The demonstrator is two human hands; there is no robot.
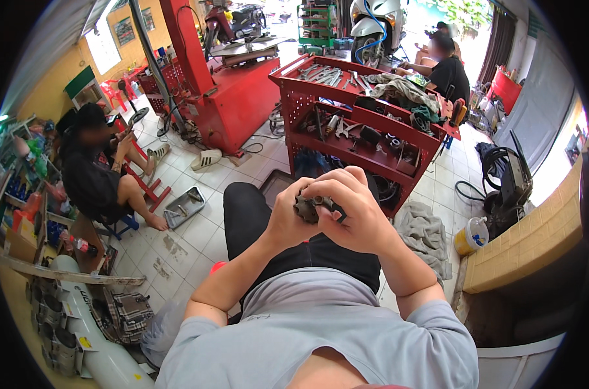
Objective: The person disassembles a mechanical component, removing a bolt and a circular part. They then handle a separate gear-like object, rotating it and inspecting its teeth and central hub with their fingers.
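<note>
Between my two hands, above my lap, is a dark round metal part (307, 211) with a notched or studded rim. My left hand (283, 218) grips it from the left side, fingers curled behind it. My right hand (351, 217) is closed on the same part from the right, its fingers arched over the top and the thumb at its lower right. Much of the part is hidden by my fingers.
A red tool cart (353, 159) with wrenches stands ahead. Left are a seated person (87, 168), a metal tray (174, 214) and cluttered shelves. Right are grey rags (417, 233), a bucket (469, 236) and a black machine (515, 188). Beyond are people, scooters and a red lift.
</note>
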